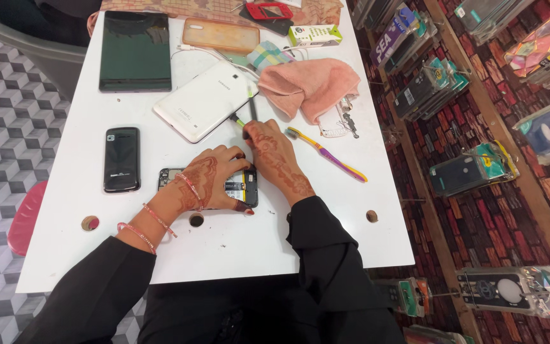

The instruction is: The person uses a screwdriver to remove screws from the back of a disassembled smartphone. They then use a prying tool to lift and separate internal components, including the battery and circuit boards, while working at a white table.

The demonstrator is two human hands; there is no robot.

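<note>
An opened phone point(242, 188) with its back off lies on the white table point(237, 248), its battery and circuit board showing. My left hand point(208, 181) lies flat over it and holds it down. My right hand point(274, 156) grips a thin dark tool point(251, 108) like a pen; the tip is hidden at the phone's upper edge. A yellow and purple toothbrush point(327, 155) lies just to the right of my right hand. Both sleeves are black.
A white tablet point(204, 100) lies face down behind my hands, a black tablet point(135, 51) at the far left, a black phone point(121, 158) to the left. A pink cloth point(307, 86), an orange phone case point(221, 34) and small boxes sit farther back. Packaged phone cases hang on the right.
</note>
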